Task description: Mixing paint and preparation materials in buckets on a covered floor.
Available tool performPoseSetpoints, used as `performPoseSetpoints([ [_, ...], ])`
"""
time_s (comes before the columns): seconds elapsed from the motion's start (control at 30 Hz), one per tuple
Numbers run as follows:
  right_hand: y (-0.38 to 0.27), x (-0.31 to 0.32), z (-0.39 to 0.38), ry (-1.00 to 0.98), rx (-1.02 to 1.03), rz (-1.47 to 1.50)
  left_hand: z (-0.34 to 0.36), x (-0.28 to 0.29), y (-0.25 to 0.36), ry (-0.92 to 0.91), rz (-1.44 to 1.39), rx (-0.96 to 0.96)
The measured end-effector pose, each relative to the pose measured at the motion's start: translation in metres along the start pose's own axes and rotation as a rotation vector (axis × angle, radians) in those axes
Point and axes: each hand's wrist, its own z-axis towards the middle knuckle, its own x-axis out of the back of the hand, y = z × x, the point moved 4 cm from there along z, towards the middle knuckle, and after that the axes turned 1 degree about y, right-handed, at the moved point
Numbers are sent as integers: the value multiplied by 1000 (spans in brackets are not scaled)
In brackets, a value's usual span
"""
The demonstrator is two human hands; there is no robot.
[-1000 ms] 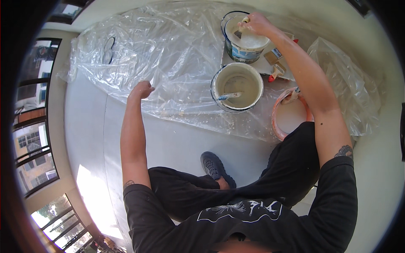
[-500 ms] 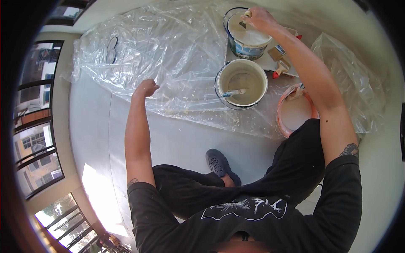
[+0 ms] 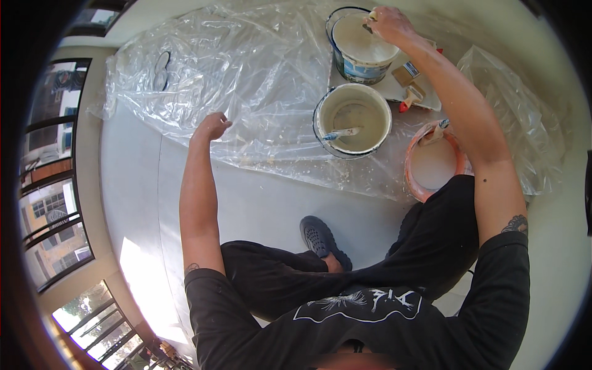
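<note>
My right hand (image 3: 391, 26) grips a small tool (image 3: 371, 21) with a pale handle and dark end over a bucket of white liquid (image 3: 356, 40) at the top. Loosely curled, my left hand (image 3: 214, 125) hovers by the clear plastic sheet (image 3: 259, 74), holding nothing visible. Between the hands is a second white bucket (image 3: 352, 151) with pale liquid and a brush (image 3: 341, 133) lying inside. An orange bucket (image 3: 431, 161) of milky liquid, with a tool at its rim, stands beside my right knee. Brushes (image 3: 412, 97) with red and wooden handles lie right of the upper bucket.
A dark oval outline (image 3: 161, 69) shows at the sheet's left. My legs and a clog (image 3: 317, 237) are on the pale floor (image 3: 172, 197). A wall (image 3: 552, 259) rises at the right; dark-framed windows (image 3: 58, 166) line the left.
My right hand has moved slightly up and to the right over the upper bucket, still holding the tool. My left hand has shifted only slightly. The whole view has shifted a little.
</note>
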Motion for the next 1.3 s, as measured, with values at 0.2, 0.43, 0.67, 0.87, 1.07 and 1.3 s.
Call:
performPoseSetpoints([
  [0.2,0,-14,4,-391,-79,147,-2,0,-4,-40,-48,77],
  [0.43,11,-1,-11,-156,-101,-96,3,4,1,-50,-60,80],
  [0.67,-3,-6,-8,-278,-96,196,4,6,5,-50,-40,72],
  [0.87,-16,-12,-5,-449,73,-61,7,4,4,-55,-44,66],
  [1.07,2,-4,0,-100,-132,-99,1,4,1,-50,-27,67],
  [1.3,-12,-12,7,-363,-116,203,4,-6,-22,13,-39,49],
])
